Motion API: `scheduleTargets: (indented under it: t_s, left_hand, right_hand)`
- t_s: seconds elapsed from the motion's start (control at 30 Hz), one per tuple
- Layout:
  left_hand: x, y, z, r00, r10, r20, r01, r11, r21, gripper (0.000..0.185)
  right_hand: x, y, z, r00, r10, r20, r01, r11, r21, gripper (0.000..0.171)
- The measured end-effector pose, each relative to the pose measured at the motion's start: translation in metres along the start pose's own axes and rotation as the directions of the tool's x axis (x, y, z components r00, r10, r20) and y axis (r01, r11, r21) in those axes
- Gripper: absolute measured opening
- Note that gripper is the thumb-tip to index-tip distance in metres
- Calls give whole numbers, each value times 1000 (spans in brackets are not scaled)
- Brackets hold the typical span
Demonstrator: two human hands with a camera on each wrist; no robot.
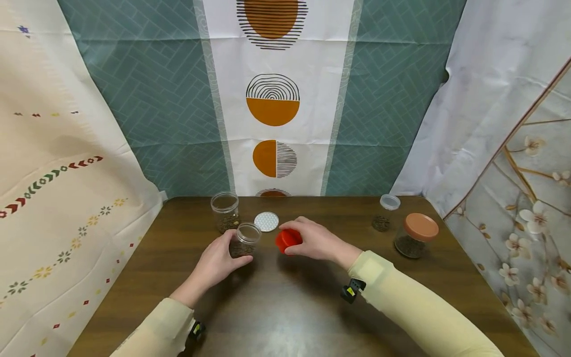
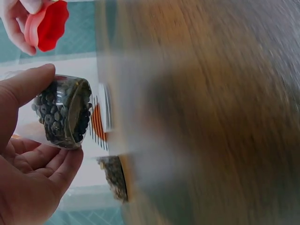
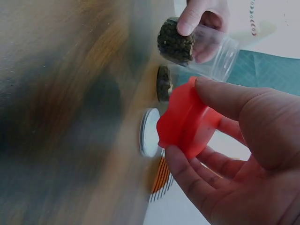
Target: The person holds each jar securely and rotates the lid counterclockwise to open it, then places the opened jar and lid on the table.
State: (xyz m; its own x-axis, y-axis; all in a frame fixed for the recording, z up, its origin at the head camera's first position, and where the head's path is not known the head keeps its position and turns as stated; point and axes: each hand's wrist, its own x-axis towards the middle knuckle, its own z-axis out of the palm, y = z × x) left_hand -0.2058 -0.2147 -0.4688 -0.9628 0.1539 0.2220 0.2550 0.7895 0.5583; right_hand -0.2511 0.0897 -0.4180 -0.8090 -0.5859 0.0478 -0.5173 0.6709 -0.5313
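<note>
My left hand (image 1: 219, 261) grips a clear open-topped jar (image 1: 247, 237) between thumb and fingers. Dark, rounded peppercorn-like pieces (image 2: 58, 112) fill its lower part, and its base is off the table in the left wrist view. To the right, my right hand (image 1: 314, 239) pinches a red lid-like piece with a wavy rim (image 3: 187, 119). The red piece is held above the table, apart from the jar. Another clear jar (image 1: 225, 210) with dark contents stands behind my left hand. Between and behind the hands lies a round, flat lid with a white patterned face (image 1: 266, 221).
At the table's right side stand a small container with a clear lid (image 1: 390, 202) and a wider jar with an orange-brown lid (image 1: 421, 226), both with dark contents. Fabric curtains (image 1: 169, 99) hang behind the brown wooden table (image 1: 285, 307) and along its sides.
</note>
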Motion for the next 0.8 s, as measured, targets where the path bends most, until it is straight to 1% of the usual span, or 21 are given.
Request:
scheduleTargets:
  t_s: [0.27, 0.5, 0.67, 0.8]
  left_hand:
    - [0, -19, -10, 999, -34, -25, 33, 999, -9, 66]
    - [0, -36, -12, 996, -87, -31, 86, 996, -27, 70]
    - [1, -45, -12, 994, -102, -28, 101, 995, -25, 70]
    - [3, -54, -14, 992, -123, -31, 122, 992, -27, 72]
  right_hand:
    - [27, -9, 9, 999, -18, 32, 20, 998, -58, 59]
    - [47, -15, 21, 997, -30, 75, 40, 989, -140, 59]
    - [56, -17, 29, 993, -18, 120, 39, 985, -170, 57]
    - [64, -18, 35, 990, -22, 136, 47, 982, -184, 57]
